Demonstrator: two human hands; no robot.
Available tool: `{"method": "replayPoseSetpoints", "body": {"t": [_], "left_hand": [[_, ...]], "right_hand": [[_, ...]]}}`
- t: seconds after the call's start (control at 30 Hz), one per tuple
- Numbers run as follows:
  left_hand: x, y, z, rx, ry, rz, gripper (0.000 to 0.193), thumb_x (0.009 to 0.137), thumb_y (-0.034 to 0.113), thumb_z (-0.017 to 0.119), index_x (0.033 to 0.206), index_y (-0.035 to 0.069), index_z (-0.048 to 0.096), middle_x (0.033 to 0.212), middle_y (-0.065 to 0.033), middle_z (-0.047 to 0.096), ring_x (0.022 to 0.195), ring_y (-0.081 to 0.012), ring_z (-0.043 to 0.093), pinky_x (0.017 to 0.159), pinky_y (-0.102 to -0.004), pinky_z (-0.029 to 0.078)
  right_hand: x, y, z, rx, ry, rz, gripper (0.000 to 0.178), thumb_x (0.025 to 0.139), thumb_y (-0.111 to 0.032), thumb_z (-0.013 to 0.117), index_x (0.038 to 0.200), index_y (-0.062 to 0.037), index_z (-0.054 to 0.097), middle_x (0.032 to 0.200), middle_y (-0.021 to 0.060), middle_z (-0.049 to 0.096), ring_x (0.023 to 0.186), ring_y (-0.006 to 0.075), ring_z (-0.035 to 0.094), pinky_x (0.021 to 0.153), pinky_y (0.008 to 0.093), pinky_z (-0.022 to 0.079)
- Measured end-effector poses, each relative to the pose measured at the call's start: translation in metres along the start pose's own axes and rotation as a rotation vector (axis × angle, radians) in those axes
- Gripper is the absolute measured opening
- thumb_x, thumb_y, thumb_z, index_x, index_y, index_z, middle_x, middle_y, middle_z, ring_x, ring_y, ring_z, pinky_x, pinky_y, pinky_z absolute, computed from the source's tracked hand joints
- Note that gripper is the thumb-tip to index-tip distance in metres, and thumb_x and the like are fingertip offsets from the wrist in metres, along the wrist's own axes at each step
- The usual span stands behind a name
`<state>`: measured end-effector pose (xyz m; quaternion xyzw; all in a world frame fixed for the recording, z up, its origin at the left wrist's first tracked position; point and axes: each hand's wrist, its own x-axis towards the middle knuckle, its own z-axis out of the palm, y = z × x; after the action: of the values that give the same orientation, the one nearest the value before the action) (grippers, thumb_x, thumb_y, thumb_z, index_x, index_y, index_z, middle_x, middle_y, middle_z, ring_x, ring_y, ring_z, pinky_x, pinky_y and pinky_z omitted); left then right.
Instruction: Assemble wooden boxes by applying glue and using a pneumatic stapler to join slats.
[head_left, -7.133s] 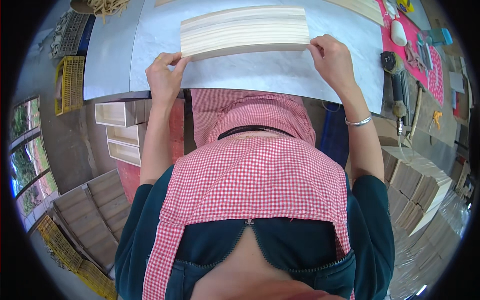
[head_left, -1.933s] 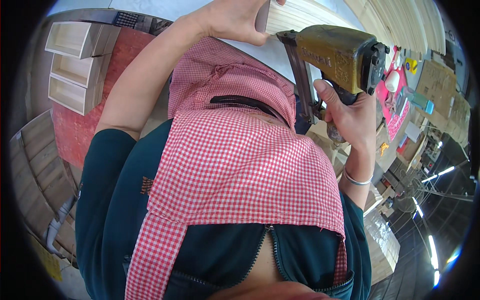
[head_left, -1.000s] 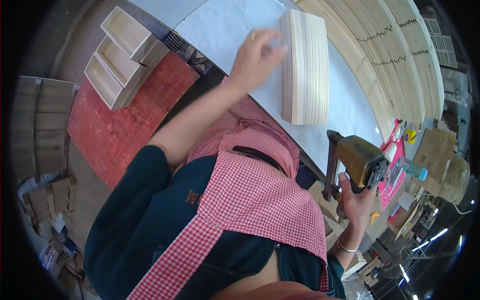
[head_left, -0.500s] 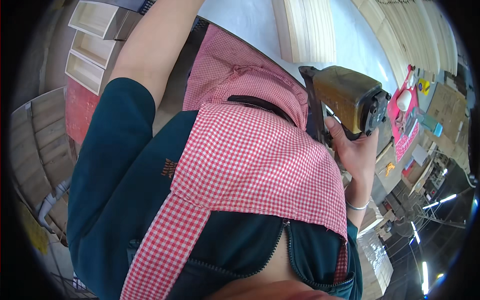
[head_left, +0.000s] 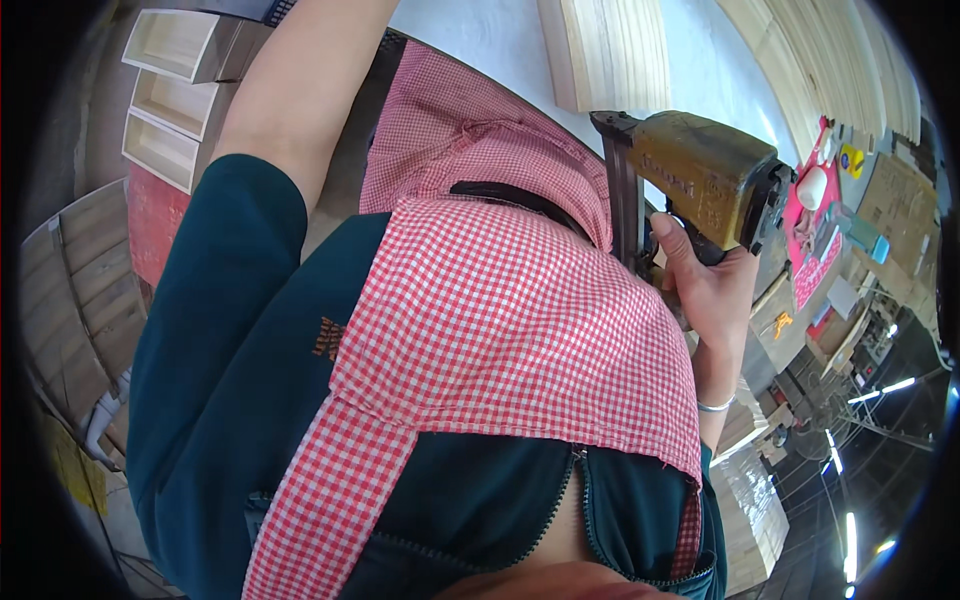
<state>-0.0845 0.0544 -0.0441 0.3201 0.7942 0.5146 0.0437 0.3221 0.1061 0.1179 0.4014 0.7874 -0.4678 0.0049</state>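
My right hand is wrapped round the grip of a worn, yellow-brown nail gun with a dark magazine. The nail gun is on my right, beside the edge of a pale worktable. Just beyond it, on the table, lies a bundle of light wooden strips. My left forearm reaches up past the top edge of the picture, so the left hand itself is out of sight.
Several open wooden boxes stand at the far left, above a red surface. More long wooden boards are stacked at the far right. Near them lie a pink cloth, a white cup-like thing and an orange clip.
The nail gun has turned a little in my right hand's grip, showing more of its side, and has shifted slightly up. My left arm has moved slightly left.
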Motion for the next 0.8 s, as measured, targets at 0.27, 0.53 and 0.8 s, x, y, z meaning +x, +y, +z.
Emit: {"method": "replayPoseSetpoints", "body": {"t": [0.27,0.53,0.8], "left_hand": [[-0.002,-0.001,-0.001,0.043,0.039,0.034,0.026,0.081,0.027,0.068,0.083,0.001,0.073,0.076,-0.0102,0.070,0.070,-0.0221,0.062,0.069,-0.0324,0.051],[-0.002,-0.003,-0.003,0.039,0.026,0.027,0.027,0.082,0.027,0.069,0.085,0.000,0.074,0.077,-0.0104,0.070,0.070,-0.0223,0.063,0.070,-0.0323,0.051],[-0.008,0.007,-0.002,-0.001,0.037,0.057,0.027,0.083,0.024,0.068,0.088,-0.002,0.073,0.079,-0.0103,0.071,0.070,-0.0221,0.063,0.070,-0.0323,0.052]], "right_hand": [[-0.002,0.004,-0.018,0.006,0.052,-0.115,0.029,0.087,-0.024,0.081,0.097,0.0000,0.068,0.061,0.0023,0.060,0.043,0.0099,0.050,0.041,0.0215,0.036],[0.012,-0.001,-0.024,-0.042,-0.023,-0.074,0.029,0.088,-0.023,0.080,0.098,0.0008,0.067,0.060,0.0021,0.060,0.042,0.0100,0.049,0.040,0.0218,0.038],[0.006,-0.001,-0.015,0.061,0.019,0.145,0.033,0.086,-0.014,0.080,0.110,0.0012,0.064,0.067,0.0030,0.062,0.042,0.0084,0.048,0.039,0.0202,0.037]]}}
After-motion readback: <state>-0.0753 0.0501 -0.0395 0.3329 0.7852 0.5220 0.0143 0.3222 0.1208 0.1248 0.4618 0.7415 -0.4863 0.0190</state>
